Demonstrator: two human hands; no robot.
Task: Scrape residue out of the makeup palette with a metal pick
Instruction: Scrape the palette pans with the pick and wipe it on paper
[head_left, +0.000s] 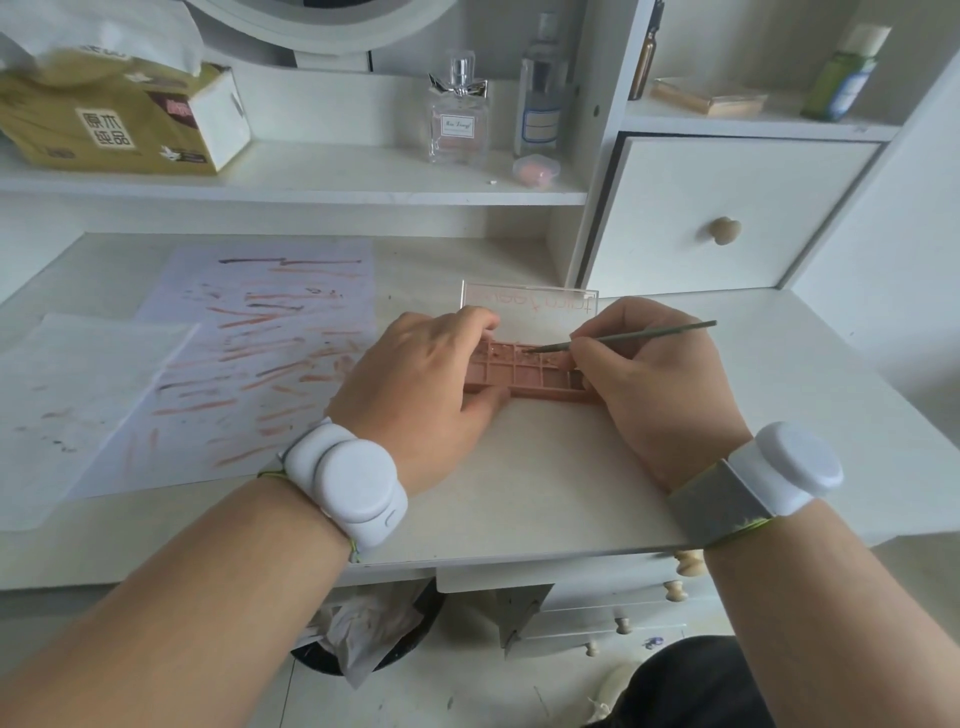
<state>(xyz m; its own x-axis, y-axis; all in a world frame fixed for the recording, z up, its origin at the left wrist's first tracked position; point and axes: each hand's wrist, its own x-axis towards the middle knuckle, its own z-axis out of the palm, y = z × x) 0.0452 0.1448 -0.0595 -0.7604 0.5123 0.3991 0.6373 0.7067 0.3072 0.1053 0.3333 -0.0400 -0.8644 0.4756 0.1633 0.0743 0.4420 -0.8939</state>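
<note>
While the left hand (415, 374) curls over the near-left end of the pink makeup palette (540, 376) to pin it to the desk (545, 478), the right hand (649, 374) pinches the metal pick (639, 335) like a pen. Its tip is angled down into a far-row well of the palette, where crumbs of residue show. Behind the palette its clear lid (530, 301) stands open; left of it lies smeared paper (270, 353), probably for wiping.

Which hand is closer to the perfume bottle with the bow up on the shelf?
Left. The left hand grips the pink palette almost directly below the perfume bottle. The right hand, holding the metal pick, sits farther off to the right.
</note>
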